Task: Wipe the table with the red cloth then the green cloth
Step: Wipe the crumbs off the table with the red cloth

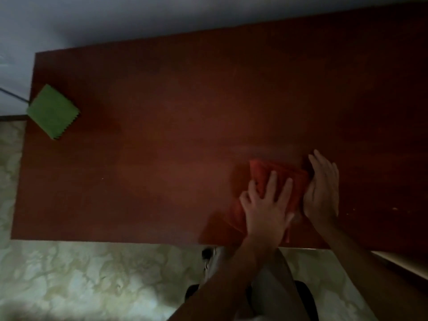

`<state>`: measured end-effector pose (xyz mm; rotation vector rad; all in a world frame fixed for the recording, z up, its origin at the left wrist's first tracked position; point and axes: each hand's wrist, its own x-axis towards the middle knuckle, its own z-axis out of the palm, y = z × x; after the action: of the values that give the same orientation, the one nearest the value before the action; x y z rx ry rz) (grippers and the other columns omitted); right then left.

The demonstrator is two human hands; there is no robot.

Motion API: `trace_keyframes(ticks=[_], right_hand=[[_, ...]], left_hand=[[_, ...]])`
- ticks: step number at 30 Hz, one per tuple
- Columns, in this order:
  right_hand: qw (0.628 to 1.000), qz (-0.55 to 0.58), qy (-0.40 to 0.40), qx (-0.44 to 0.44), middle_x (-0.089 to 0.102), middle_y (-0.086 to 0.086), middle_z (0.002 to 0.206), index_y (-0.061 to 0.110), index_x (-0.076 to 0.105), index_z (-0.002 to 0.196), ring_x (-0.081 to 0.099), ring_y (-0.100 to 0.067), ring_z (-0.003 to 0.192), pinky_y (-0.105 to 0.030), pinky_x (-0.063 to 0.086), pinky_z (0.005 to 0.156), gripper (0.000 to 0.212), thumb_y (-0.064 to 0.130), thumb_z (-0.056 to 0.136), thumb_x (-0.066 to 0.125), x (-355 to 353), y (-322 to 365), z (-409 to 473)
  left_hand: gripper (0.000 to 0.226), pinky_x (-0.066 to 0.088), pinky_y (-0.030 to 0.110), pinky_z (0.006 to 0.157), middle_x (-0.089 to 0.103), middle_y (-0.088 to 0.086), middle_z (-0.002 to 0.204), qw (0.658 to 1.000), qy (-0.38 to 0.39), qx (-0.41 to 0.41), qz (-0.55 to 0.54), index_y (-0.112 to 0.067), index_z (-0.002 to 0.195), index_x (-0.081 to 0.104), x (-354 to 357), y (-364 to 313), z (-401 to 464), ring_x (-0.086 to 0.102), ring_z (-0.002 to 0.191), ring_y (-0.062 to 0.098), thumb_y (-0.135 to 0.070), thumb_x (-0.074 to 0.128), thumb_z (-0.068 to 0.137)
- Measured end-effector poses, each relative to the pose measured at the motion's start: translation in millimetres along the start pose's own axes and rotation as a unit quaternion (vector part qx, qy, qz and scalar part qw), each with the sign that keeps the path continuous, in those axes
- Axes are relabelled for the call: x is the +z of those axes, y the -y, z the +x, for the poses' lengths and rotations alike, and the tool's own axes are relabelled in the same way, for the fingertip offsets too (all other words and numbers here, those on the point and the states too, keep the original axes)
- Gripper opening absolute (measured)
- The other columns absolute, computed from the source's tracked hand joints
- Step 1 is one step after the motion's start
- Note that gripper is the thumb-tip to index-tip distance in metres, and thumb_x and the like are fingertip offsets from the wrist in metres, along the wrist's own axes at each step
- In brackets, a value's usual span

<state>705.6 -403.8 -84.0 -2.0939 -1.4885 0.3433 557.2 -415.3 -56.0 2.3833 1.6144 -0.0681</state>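
The left hand [266,205] presses flat, fingers spread, on the red cloth [280,179]; the right hand [323,188] rests open against its right edge. The folded green cloth [53,111] lies well apart at the table's [162,147] far-left edge.

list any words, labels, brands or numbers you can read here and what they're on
None: no readable text shows in this dim, blurred view.
The red cloth, the green cloth and the table show no print.
Neither the left hand nor the right hand covers any visible label.
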Motion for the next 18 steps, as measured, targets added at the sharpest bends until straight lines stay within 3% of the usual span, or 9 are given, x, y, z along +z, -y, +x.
trace_keyframes(ticks=[2, 5, 9, 12, 18], right_hand=[[0.998, 0.044, -0.019, 0.045, 0.041, -0.014, 0.150, 0.003, 0.043, 0.141, 0.036, -0.029, 0.140, -0.049, 0.026, 0.117, 0.047, 0.012, 0.097, 0.028, -1.0, 0.3, -0.5], [0.998, 0.041, -0.020, 0.040, 0.042, -0.015, 0.149, 0.001, 0.043, 0.140, 0.036, -0.029, 0.139, -0.045, 0.027, 0.117, 0.047, 0.012, 0.096, 0.029, -1.4, 4.7, -2.6], [0.999, 0.029, -0.004, 0.035, 0.042, -0.014, 0.149, 0.002, 0.043, 0.140, 0.036, -0.030, 0.138, -0.028, 0.021, 0.117, 0.045, 0.011, 0.097, 0.033, -1.8, 6.0, 1.9], [0.999, 0.022, -0.009, 0.028, 0.044, -0.016, 0.147, 0.000, 0.045, 0.138, 0.037, -0.031, 0.137, -0.017, 0.015, 0.116, 0.045, 0.010, 0.096, 0.035, -2.3, 5.6, 2.2], [1.000, -0.010, -0.001, 0.020, 0.045, -0.015, 0.147, 0.000, 0.046, 0.137, 0.038, -0.034, 0.136, -0.047, 0.032, 0.113, 0.043, 0.013, 0.097, 0.034, -1.3, -0.5, 2.3]], left_hand=[[0.085, 0.048, 0.056, 0.088, 0.030, -0.002, 0.157, 1.000, -0.004, 0.017, 0.011, -0.043, 0.144, 0.036, 0.8, -8.2, 5.7, 0.040, 0.123, 0.042, -0.067, 0.068, 0.069], [0.081, 0.048, 0.057, 0.086, 0.040, -0.005, 0.151, 0.999, -0.034, 0.024, 0.008, -0.044, 0.141, 0.043, -8.1, 24.0, 16.8, 0.047, 0.120, 0.043, -0.057, 0.075, 0.067], [0.077, 0.038, 0.062, 0.096, 0.037, -0.003, 0.154, 0.997, -0.040, -0.071, 0.000, -0.042, 0.144, 0.040, -34.6, 115.5, 42.8, 0.040, 0.125, 0.052, -0.041, 0.073, 0.075], [0.074, 0.035, 0.060, 0.100, 0.035, -0.001, 0.156, 0.992, -0.047, -0.118, 0.017, -0.040, 0.146, 0.038, -54.3, 188.8, 53.9, 0.036, 0.128, 0.053, -0.040, 0.069, 0.079], [0.070, 0.042, 0.056, 0.094, 0.036, -0.001, 0.154, 0.988, -0.062, -0.141, 0.026, -0.036, 0.146, 0.040, -53.3, 241.8, 12.9, 0.042, 0.120, 0.049, -0.052, 0.048, 0.078]])
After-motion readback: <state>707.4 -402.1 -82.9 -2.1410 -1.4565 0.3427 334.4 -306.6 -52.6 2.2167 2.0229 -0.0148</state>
